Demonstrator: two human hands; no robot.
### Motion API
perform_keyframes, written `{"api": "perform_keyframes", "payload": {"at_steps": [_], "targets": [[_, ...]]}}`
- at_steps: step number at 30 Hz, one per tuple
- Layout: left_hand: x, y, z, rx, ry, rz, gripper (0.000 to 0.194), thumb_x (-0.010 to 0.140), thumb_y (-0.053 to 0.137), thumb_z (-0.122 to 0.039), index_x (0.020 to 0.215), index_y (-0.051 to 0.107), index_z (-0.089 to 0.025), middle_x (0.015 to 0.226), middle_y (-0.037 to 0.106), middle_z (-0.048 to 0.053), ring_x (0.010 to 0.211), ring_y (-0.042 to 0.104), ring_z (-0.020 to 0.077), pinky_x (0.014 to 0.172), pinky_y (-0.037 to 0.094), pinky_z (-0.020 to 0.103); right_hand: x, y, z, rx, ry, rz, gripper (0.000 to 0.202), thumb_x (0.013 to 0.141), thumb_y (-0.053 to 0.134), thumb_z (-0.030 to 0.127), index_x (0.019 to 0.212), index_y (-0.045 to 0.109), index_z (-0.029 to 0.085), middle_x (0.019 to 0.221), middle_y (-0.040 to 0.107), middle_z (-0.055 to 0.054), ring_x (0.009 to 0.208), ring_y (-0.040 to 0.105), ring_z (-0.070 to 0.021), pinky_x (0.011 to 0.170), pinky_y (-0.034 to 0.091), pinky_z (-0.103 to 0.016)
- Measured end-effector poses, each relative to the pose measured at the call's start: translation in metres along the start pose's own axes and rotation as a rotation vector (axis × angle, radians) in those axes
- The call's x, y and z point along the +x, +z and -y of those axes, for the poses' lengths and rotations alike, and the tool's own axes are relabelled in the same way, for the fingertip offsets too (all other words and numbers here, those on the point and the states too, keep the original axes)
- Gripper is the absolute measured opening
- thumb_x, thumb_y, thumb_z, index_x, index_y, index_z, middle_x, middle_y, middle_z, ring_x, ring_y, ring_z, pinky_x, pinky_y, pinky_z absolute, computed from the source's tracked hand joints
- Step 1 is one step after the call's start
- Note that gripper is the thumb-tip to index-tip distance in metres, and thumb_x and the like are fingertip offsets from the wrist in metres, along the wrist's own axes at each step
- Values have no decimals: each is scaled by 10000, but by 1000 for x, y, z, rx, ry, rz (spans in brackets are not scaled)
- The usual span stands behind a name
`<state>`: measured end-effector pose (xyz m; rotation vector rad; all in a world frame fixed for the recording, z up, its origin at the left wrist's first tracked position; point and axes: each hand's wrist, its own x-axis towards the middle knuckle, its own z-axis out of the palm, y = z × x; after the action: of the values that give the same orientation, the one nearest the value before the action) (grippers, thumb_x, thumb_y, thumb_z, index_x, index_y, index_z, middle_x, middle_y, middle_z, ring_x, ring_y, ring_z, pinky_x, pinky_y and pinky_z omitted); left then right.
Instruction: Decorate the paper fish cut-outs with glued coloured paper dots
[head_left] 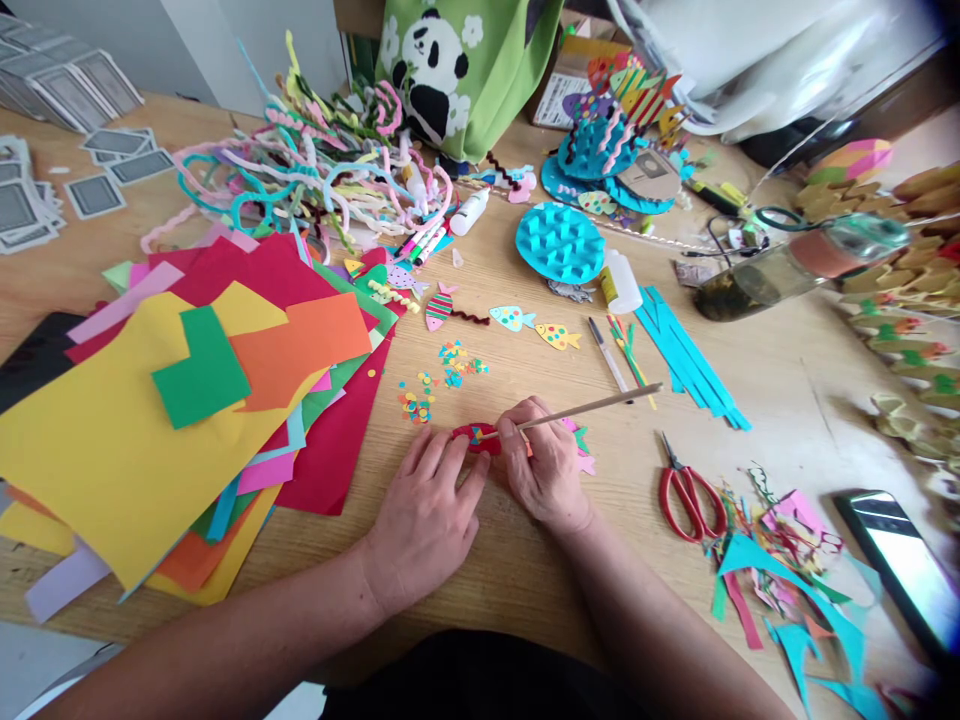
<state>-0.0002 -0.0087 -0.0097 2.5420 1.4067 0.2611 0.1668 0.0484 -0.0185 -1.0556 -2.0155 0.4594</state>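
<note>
In the head view, a thin wooden stick (592,405) slants up to the right from my right hand (541,455), which pinches it near its lower end. Its tip touches a small red paper piece (474,434) with coloured bits on it, flat on the table. My left hand (433,500) lies with fingers stretched, the fingertips resting on the red piece's left and lower edge. Just above are small paper confetti bits (417,405). Pink and green paper shapes (582,450) show partly behind my right hand. Paper fish (559,335) lie farther up.
Coloured paper sheets (97,430) are piled at left, with pipe cleaners (330,190) behind. Red-handled scissors (691,500), paper scraps (795,570) and a phone (896,560) lie at right. Blue strips (690,360), a glue bottle (621,282) and a glass jar (757,278) stand or lie beyond.
</note>
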Motion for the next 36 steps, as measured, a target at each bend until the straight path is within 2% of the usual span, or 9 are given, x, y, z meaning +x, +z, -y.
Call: {"api": "perform_keyframes", "payload": {"at_steps": [17, 36], "targets": [[1, 2, 1, 17, 5, -10, 500, 844, 582, -253, 1328, 562, -128, 1316, 528, 179, 1265, 449, 335, 1150, 290, 508, 2, 1, 1, -36, -6, -16, 178, 926, 463, 72, 820, 485, 212, 720, 568, -23, 659, 496, -155, 611, 395, -300], [0, 2, 0, 19, 6, -27, 507, 836, 588, -244, 1327, 566, -119, 1319, 523, 186, 1263, 438, 338, 1150, 292, 500, 0, 1, 3, -14, 68, -75, 184, 939, 467, 128, 781, 504, 215, 672, 568, -9, 600, 516, -135, 572, 394, -275]]}}
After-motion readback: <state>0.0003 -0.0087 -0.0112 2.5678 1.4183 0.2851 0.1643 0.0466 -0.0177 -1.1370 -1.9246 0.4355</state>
